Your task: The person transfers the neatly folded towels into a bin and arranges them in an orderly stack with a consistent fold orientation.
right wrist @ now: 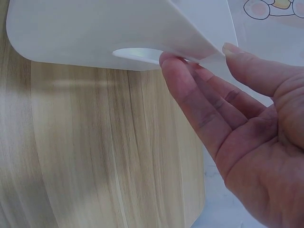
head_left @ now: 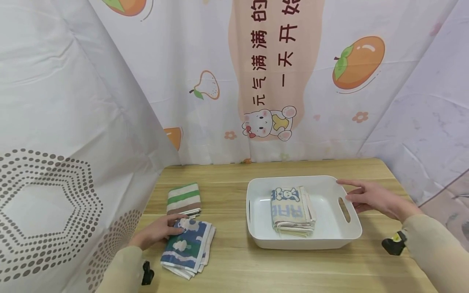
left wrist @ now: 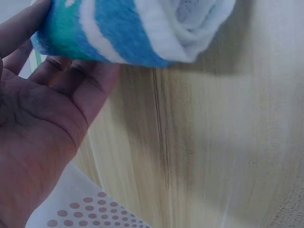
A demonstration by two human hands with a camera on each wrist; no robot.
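Observation:
On the left of the table, my left hand grips a folded blue-and-green patterned towel, thumb on top. In the left wrist view that towel has its edge raised above the wood, with fingers beneath it. A white plastic basket stands to the right, and a folded beige-and-blue towel lies inside it, atop other folded cloth. My right hand is at the basket's right end. In the right wrist view its fairly straight fingers reach the outer wall beside the handle hole, the thumb at the rim.
A folded towel with green, white and brown stripes lies just behind the left hand. The wooden table carries everything. Printed white curtains hang behind the table and along its sides.

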